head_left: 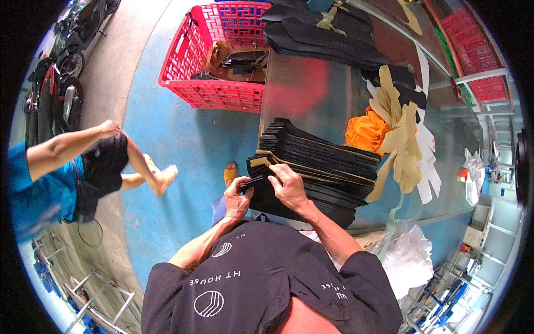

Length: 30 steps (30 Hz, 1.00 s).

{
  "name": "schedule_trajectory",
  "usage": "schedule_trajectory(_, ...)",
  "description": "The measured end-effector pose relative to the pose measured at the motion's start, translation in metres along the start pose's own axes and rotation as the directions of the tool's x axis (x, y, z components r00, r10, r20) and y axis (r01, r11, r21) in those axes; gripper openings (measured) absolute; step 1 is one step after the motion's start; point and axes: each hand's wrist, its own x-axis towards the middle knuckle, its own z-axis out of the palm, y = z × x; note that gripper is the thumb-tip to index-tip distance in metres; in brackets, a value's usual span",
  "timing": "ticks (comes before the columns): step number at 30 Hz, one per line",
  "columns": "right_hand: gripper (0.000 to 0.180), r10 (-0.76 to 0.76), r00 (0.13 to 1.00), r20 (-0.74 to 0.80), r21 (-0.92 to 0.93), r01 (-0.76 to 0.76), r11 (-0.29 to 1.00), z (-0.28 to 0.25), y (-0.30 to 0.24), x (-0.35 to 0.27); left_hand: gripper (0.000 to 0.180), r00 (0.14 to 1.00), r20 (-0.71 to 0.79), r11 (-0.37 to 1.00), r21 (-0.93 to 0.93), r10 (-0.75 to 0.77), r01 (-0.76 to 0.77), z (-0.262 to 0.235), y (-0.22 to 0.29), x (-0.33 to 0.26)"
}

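A long stack of black fabric pieces (320,158), with a few tan layers showing at their edges, lies fanned out on the metal table in front of me. At its near left corner my left hand (238,199) is closed, with the edges of several black pieces between thumb and fingers. My right hand (289,187) rests over the stack just to the right, its fingers curled in and pressed at the edge of the pieces. By its fingertips a tan strip (259,162) shows. What lies under the right fingers is partly hidden.
A red plastic crate (222,92) holding dark and tan pieces stands beyond the table's left edge (263,106). More black pieces (322,36) lie at the far end. An orange cloth bundle (367,131) and tan strips (403,150) are on the right. A person (55,178) is at the left.
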Motion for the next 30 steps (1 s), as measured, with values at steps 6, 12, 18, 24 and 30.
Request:
schedule_trajectory(6,0.033,0.120,0.993,0.008,-0.041,-0.120,0.992,0.014,-0.001,0.006,0.024,0.998,-0.004,0.997,0.038,0.069,-0.068,0.002,0.002,-0.001)
schedule_trajectory(12,0.033,0.020,0.999,-0.050,-0.066,-0.024,0.998,0.016,0.006,0.009,0.024,0.989,0.014,0.983,0.107,0.149,-0.150,0.002,0.007,-0.003)
schedule_trajectory(18,0.033,0.181,0.981,0.066,-0.001,-0.181,0.983,0.016,-0.002,0.010,0.026,0.990,0.026,0.987,0.087,0.136,-0.138,0.001,0.009,-0.004)
schedule_trajectory(24,0.025,0.043,0.998,0.048,-0.139,-0.036,0.990,0.016,-0.005,0.013,0.027,0.984,0.033,0.981,0.087,0.174,-0.176,0.001,0.007,-0.002)
schedule_trajectory(30,0.027,-0.060,0.998,0.022,-0.204,0.064,0.977,0.017,-0.007,0.006,0.036,0.996,0.024,0.994,0.066,0.090,-0.091,0.002,0.005,-0.001)
